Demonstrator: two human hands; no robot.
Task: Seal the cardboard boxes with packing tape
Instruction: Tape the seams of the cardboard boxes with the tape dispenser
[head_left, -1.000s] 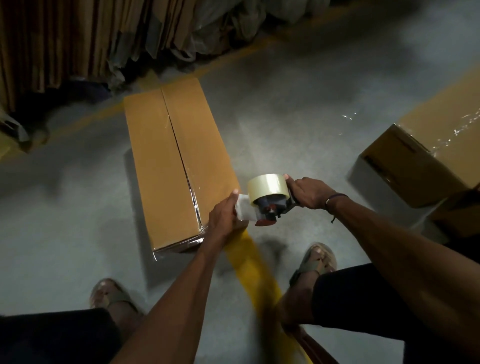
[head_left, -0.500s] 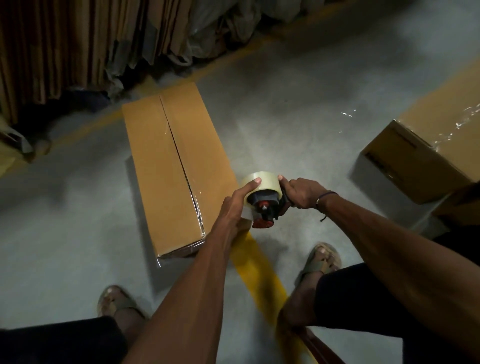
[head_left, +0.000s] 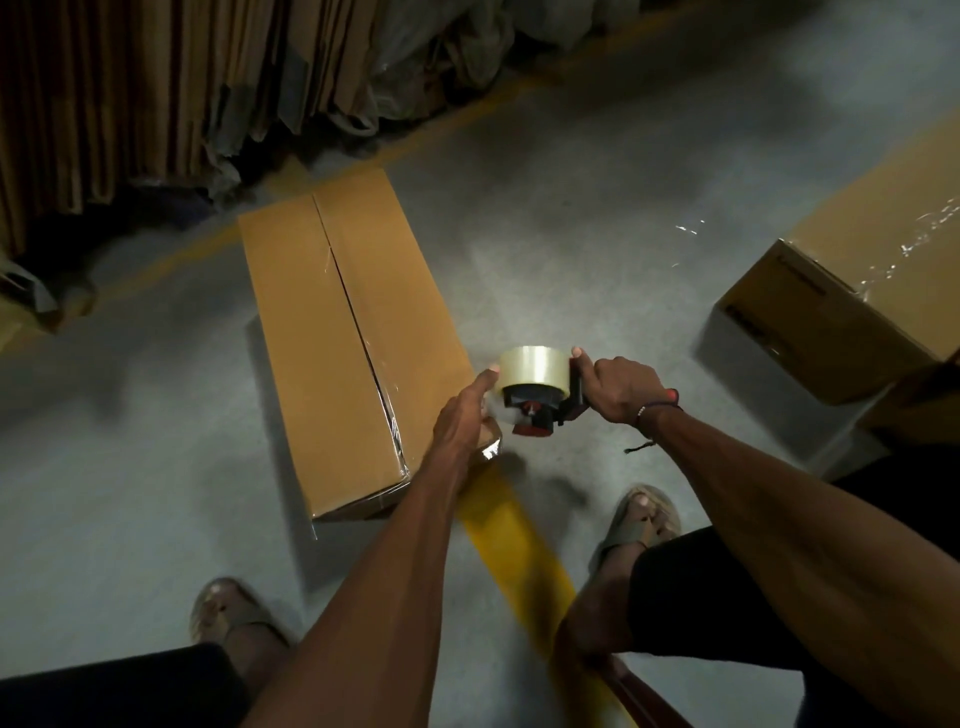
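Head view: both hands (head_left: 467, 410) (head_left: 621, 384) hold the tape dispenser (head_left: 537, 395) above the box (head_left: 332, 332).

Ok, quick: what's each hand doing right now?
Left hand: fingers extended, index fingertip touching the tape roll; a grip cannot be told.
Right hand: gripping the tape dispenser handle.

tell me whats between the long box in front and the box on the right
In the head view, mostly bare grey floor, with the tape dispenser held over its near part by the right hand.
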